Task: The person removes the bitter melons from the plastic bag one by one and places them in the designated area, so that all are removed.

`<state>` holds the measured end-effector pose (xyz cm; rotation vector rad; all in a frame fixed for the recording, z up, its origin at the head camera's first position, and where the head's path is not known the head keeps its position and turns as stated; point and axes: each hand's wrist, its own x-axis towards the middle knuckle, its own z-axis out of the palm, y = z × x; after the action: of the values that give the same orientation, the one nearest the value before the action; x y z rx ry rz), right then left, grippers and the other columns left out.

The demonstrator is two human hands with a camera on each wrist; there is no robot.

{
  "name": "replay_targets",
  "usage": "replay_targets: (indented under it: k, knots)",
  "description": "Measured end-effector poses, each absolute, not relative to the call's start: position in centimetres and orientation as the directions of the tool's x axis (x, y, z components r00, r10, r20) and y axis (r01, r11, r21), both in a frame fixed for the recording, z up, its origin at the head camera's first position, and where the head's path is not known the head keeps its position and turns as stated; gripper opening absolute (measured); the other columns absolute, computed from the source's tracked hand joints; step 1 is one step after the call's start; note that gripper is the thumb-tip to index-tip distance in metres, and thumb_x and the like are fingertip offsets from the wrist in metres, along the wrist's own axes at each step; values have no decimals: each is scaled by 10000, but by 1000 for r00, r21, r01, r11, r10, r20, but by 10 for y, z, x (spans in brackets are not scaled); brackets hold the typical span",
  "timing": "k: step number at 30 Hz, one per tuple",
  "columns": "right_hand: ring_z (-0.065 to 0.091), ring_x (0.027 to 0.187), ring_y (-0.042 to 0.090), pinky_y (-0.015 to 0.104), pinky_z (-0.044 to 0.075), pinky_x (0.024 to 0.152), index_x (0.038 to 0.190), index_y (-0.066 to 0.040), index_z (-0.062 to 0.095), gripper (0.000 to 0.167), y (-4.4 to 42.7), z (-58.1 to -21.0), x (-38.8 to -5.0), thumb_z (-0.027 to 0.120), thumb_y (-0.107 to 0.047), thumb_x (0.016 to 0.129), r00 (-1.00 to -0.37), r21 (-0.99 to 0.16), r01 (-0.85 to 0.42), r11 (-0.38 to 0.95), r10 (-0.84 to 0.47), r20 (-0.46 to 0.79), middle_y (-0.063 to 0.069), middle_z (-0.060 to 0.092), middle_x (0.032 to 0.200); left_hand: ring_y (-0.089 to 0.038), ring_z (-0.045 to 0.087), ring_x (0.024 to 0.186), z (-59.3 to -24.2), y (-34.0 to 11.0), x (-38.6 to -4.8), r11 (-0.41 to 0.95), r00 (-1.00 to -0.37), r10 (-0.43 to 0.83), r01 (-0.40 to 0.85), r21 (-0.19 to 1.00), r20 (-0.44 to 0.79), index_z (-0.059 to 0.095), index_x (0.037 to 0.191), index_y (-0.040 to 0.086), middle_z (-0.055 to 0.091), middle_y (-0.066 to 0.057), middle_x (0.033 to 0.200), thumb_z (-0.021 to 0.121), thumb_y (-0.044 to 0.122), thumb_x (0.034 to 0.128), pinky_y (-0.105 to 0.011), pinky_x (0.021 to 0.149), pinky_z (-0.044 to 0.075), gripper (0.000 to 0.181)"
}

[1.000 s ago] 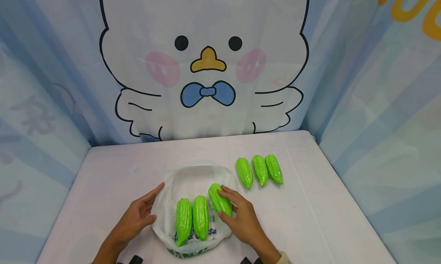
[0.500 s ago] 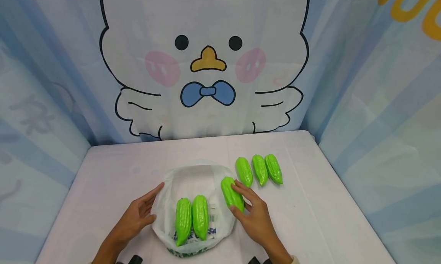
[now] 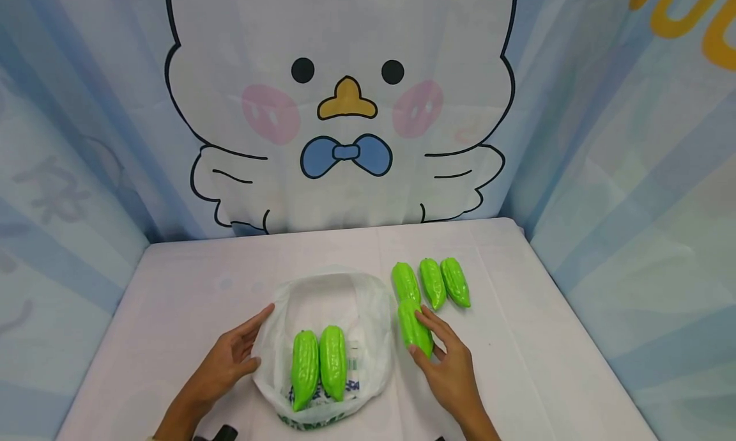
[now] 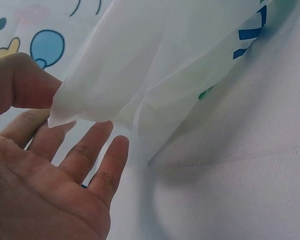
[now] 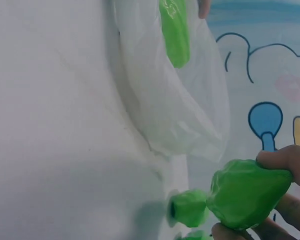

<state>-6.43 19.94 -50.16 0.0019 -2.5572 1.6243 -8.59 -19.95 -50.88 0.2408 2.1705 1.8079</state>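
My right hand [image 3: 451,367] grips a bright green toy bitter melon [image 3: 414,329] between thumb and fingers, to the right of the white plastic bag [image 3: 376,339]. Two more bitter melons lie side by side inside the bag, the left one [image 3: 305,371] and the right one [image 3: 333,364]. At the bag's left rim, my left hand [image 3: 221,371] touches the plastic with thumb and index finger spread apart. In the left wrist view the film [image 4: 120,65] covers some fingertips. From the right wrist, the held melon [image 5: 247,195] appears end-on, its tip near the thumb.
Three bitter melons lie in a row at the back right of the table: one [image 3: 405,280] partly behind the held melon, then a middle one [image 3: 432,282] and a right one [image 3: 455,281]. A white cloth [image 3: 546,364] covers the table. Behind hangs a printed curtain [image 3: 345,192].
My right hand has carried the bitter melon rightward, from over the bag's right side to beside the bag, near the row. My left hand has stayed at the rim.
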Motion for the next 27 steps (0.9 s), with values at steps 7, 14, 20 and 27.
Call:
replay_targets:
  k: [7,14,20,27]
  knots:
    - [436,1543,357,476,530,1082,1504,-132,602,655,210,-508,-58,815,-18,895,-993,-880,-28,475,90,81,91,461,1663,-335,256,1602,-509,-199,-85,200,-941,311,-73,977,-134,313,1688,180,262,-42,1752,714,-3,864,-121,1127,356,934]
    - [418,1554,360,449,511,1101,1508,-123,595,655,215,-511,-55,808,-8,899,-989,-883,-10,469,123,77,105,438,1675,-283,267,1587,-515,-199,-89,196,-944,302,-76,978,-134,311,1689,177,269,-18,1752,705,-27,853,-103,1118,374,947]
    - [420,1550,373,460,515,1093,1508,-123,596,652,216,-513,-55,805,-6,902,-989,-874,3,486,133,71,117,436,1676,-299,264,1593,-514,-200,-88,193,-942,307,-77,978,-135,306,1690,182,265,-21,1753,706,-22,853,-119,1129,375,950]
    - [420,1552,366,457,509,1100,1508,-111,595,643,217,-515,-53,797,-4,908,-988,-872,37,488,151,43,120,437,1674,-344,272,1591,-512,-201,-85,171,-942,317,-61,983,-113,309,1688,160,262,-53,1751,710,-19,858,-114,1121,381,939]
